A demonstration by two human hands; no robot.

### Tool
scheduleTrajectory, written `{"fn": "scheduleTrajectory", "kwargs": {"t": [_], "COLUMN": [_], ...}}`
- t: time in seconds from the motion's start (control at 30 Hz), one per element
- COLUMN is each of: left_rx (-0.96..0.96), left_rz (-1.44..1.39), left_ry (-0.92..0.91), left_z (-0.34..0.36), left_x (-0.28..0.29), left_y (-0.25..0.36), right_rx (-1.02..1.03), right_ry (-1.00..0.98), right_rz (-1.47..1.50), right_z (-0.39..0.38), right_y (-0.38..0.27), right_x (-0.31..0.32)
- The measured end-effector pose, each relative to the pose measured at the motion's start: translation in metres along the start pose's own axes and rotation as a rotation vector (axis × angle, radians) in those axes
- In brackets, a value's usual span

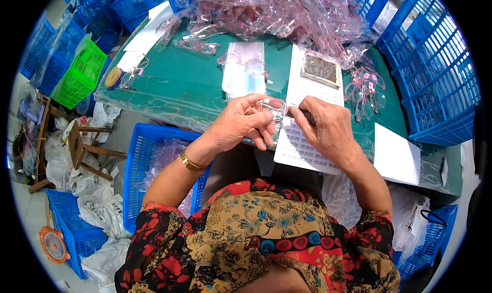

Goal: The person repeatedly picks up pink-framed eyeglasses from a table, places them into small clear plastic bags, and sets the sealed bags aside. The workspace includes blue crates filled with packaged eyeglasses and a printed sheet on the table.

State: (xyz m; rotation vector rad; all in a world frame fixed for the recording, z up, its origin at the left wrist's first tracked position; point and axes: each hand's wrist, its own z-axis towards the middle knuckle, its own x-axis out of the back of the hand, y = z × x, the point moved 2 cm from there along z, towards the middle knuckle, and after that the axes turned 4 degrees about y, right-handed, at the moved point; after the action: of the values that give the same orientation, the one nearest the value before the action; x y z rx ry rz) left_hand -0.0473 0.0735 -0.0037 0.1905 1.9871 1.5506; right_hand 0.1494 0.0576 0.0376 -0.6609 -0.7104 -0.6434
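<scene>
My left hand point(243, 121) is closed on a pair of clear-lensed eyeglasses point(273, 106) with a thin pinkish frame, just above the table's near edge. Thumb and index finger of my right hand point(328, 126) pinch at the right side of these glasses. A small dark thing point(309, 117) shows under the right fingers; its kind I cannot make out. Below both hands lies a white sheet of printed stickers point(302, 148). Beyond them, another pair of glasses point(246, 65) rests on clear plastic sleeves point(237, 86).
Bagged pink glasses point(266, 11) are heaped at the table's point(169, 90) back. Loose glasses point(365, 90) lie right of a dark rectangular block point(320, 68). A blue crate point(435, 67) stands at right; another blue basket point(134, 177) sits below. White paper point(397, 154) lies near right.
</scene>
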Motion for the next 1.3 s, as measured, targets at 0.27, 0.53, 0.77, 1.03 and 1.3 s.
{"fn": "scheduleTrajectory", "kwargs": {"t": [0.27,0.53,0.77,1.03,1.3], "left_rx": [-0.015,0.010,0.034,0.009,0.007], "left_rz": [0.001,0.020,0.059,0.096,0.146], "left_ry": [0.002,0.023,0.100,0.163,0.251], "left_z": [0.000,0.002,0.003,0.008,0.006], "left_x": [-0.001,-0.001,-0.005,-0.010,-0.016], "left_y": [0.000,-0.001,0.001,0.001,0.002], "right_rx": [0.044,-0.043,-0.177,-0.325,-0.355], "right_ry": [0.022,0.051,0.066,-0.168,-0.201], "right_rz": [-0.002,0.139,0.140,0.291,0.364], "right_z": [-0.003,-0.004,-0.001,-0.010,-0.015], "right_y": [-0.004,-0.006,0.016,0.043,0.044], "right_x": [-0.002,-0.006,0.011,0.017,0.014]}}
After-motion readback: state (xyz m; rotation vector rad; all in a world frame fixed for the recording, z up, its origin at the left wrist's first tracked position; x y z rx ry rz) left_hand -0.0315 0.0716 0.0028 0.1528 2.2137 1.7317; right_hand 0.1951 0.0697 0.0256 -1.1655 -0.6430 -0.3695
